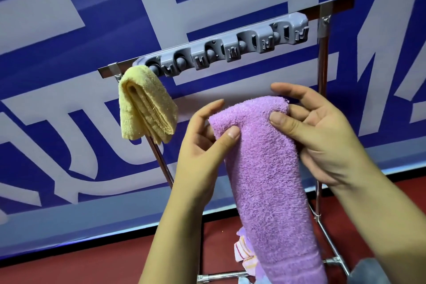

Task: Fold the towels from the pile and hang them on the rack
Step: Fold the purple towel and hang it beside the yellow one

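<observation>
Right, nearest to me I see both forearms rising from the bottom edge, with a folded purple towel hanging long between them. My left hand pinches its upper left corner, thumb on the front face and the other fingers behind the cloth. My right hand pinches the upper right corner the same way, thumb pressed on the front, index finger stretched out above the top fold. The towel's lower end runs out of the frame at the bottom.

Behind the towel's lower part lies the pile of towels, striped and pale cloth, mostly hidden, so I cannot tell how many there are. It sits by the chrome base bars of the rack, on red floor.

Farther up, the rack's top rail carries a grey holder strip with clips and hooks. At its left end a folded yellow towel is draped, hanging against the left upright. The rest of the strip, to the right of the yellow towel, is bare, and the purple towel's top edge is below it and apart from it.

Beyond stands a blue banner with large pale letters, cut off on all sides.
</observation>
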The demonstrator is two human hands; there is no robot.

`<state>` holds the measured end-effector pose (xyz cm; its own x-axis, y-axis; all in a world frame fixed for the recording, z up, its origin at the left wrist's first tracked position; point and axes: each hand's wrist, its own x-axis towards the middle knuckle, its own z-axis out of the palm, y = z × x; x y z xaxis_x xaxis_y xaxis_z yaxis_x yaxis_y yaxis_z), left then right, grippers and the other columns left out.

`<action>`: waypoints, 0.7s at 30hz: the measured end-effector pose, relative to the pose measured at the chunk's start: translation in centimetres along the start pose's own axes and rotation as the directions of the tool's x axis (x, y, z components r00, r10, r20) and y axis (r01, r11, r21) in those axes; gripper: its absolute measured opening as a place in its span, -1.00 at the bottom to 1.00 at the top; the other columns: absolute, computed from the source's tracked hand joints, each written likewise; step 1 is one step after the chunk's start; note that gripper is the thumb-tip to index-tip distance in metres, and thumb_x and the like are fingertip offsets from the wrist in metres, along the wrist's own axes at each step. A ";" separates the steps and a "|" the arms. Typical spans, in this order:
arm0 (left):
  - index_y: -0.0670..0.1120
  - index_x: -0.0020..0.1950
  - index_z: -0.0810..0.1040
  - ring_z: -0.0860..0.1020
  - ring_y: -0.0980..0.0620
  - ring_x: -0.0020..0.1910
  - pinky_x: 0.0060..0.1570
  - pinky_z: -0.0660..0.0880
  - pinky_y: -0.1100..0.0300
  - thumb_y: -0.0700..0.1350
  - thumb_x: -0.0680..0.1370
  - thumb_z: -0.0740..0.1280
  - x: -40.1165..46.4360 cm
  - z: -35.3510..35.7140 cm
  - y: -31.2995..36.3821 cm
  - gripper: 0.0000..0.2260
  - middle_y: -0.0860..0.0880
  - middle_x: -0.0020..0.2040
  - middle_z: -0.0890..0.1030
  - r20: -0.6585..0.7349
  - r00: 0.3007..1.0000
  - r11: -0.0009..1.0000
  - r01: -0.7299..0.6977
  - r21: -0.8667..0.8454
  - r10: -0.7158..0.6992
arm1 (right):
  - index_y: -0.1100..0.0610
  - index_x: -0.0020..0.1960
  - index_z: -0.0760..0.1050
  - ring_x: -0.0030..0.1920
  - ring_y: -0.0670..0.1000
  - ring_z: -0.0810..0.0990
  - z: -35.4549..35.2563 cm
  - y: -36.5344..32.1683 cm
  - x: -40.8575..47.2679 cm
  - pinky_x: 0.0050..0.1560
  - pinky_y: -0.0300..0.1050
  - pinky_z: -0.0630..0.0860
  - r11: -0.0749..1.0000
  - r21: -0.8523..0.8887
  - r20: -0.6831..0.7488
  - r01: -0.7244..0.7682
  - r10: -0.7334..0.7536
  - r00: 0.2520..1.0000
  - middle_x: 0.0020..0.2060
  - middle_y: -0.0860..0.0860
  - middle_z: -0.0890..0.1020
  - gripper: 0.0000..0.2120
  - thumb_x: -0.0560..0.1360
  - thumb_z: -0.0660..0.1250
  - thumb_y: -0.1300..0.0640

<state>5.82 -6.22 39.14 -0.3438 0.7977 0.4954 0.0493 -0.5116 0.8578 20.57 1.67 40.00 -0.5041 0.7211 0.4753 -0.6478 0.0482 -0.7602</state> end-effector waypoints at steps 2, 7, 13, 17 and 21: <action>-0.05 0.20 0.47 0.58 0.14 -0.20 -0.13 0.52 0.27 -0.32 0.41 0.35 0.0 -0.1 0.1 -0.61 0.06 -0.22 0.66 -0.014 1.000 1.000 -0.013 -0.023 0.013 | 0.04 0.08 0.50 -0.21 -0.11 0.67 -0.1 -0.3 -0.1 -0.22 -0.28 0.57 0.993 -0.114 0.012 0.025 -0.023 1.000 -0.26 0.00 0.71 -0.62 0.28 0.34 0.26; -0.05 0.22 0.45 0.58 0.18 -0.28 -0.20 0.51 0.32 -0.37 0.40 0.36 0.3 -0.2 0.1 -0.57 0.07 -0.32 0.63 0.001 1.000 0.999 -0.021 -0.027 0.021 | -0.15 0.12 0.52 -0.09 -0.19 0.62 -1.4 -0.2 0.0 0.06 -0.24 0.53 0.647 -0.738 0.007 0.193 -0.279 0.960 -0.20 -0.15 0.66 -0.64 0.35 0.47 0.05; -0.06 0.26 0.42 0.59 0.17 -0.28 -0.22 0.51 0.31 -0.37 0.40 0.36 1.2 -0.8 0.3 -0.52 0.05 -0.31 0.64 0.019 1.000 1.000 0.008 -0.022 -0.007 | -0.27 0.23 0.35 0.20 -0.29 0.45 -1.0 -1.6 2.0 0.25 -0.33 0.39 0.470 -0.822 0.315 0.322 -0.096 0.944 0.15 -0.24 0.48 -0.52 0.36 0.41 -0.09; -0.02 0.26 0.44 0.60 0.10 -0.22 -0.15 0.52 0.23 -0.33 0.37 0.40 2.0 -1.8 0.9 -0.50 0.00 -0.24 0.67 -0.011 0.999 0.999 0.042 0.024 -0.042 | -0.20 0.19 0.39 0.12 -0.19 0.55 0.1 -2.7 4.3 0.20 -0.14 0.45 0.450 -0.817 0.455 0.360 0.120 0.882 0.03 -0.14 0.59 -0.57 0.42 0.43 0.12; 0.02 0.23 0.46 0.62 0.01 -0.12 0.01 0.52 0.05 -0.29 0.35 0.42 2.7 -2.9 1.6 -0.51 -0.08 -0.16 0.67 -0.044 0.998 0.995 0.056 0.082 -0.053 | -0.25 0.14 0.42 0.04 -0.20 0.54 1.6 -4.0 6.5 0.07 -0.22 0.47 0.331 -0.831 0.546 0.447 0.333 0.769 -0.02 -0.21 0.59 -0.68 0.46 0.36 0.06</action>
<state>2.25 -5.77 41.44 -0.3865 0.8089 0.4431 0.1070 -0.4378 0.8927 18.97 5.04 46.85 -0.9150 0.1930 0.3542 0.0349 0.9127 -0.4072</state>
